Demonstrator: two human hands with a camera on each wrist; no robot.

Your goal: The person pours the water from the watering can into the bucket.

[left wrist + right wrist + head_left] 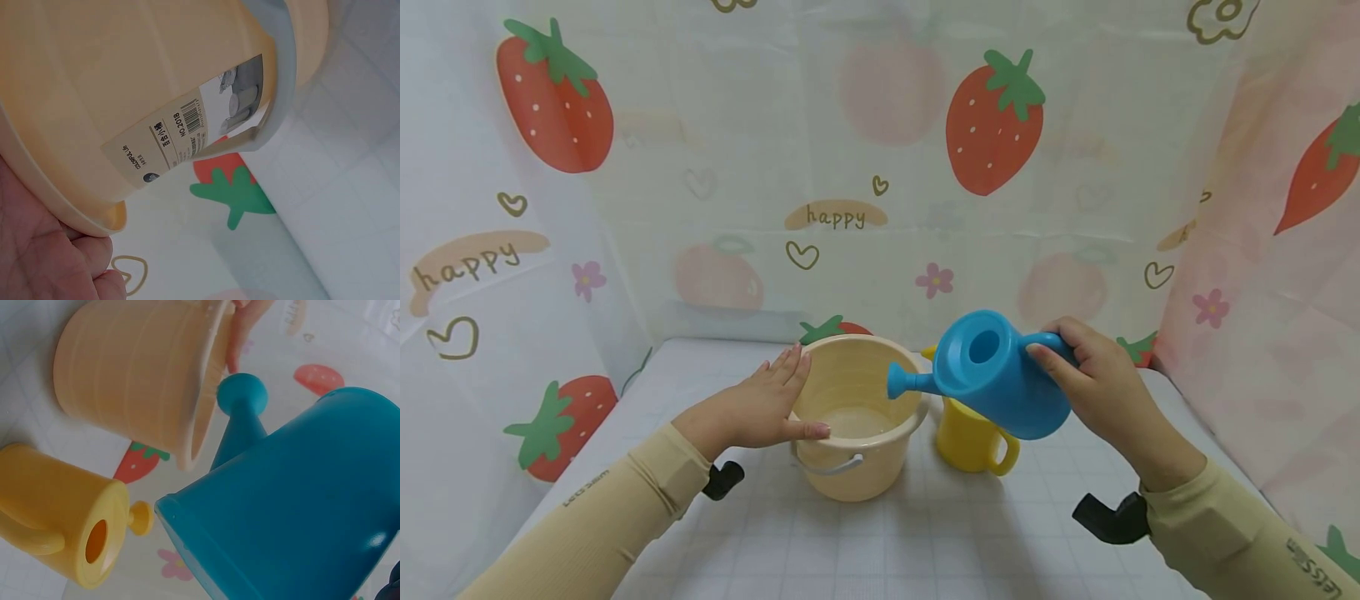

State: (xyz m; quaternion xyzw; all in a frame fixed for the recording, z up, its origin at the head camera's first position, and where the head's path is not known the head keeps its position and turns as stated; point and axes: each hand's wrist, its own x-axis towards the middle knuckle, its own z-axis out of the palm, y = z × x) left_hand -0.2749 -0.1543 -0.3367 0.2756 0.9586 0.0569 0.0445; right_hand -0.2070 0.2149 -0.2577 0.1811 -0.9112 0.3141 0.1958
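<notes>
My right hand [1097, 387] grips the handle of a blue watering can [1003, 396], thumb on top. The can is held in the air, tilted left, its spout over the right side of a beige bucket [853, 475]. My left hand [760, 404] rests on the bucket's left rim with fingers straight and spread; in the left wrist view the fingers [94, 253] lie against the rim. That view also shows a printed label [187, 125] on the bucket's side. A yellow watering can [962, 437] stands behind and below the blue one, partly hidden by it.
The bucket's grey handle [831, 467] hangs down at its front. A white gridded cloth [820, 554] covers the table. A strawberry-print curtain [737, 167] closes off the back and both sides.
</notes>
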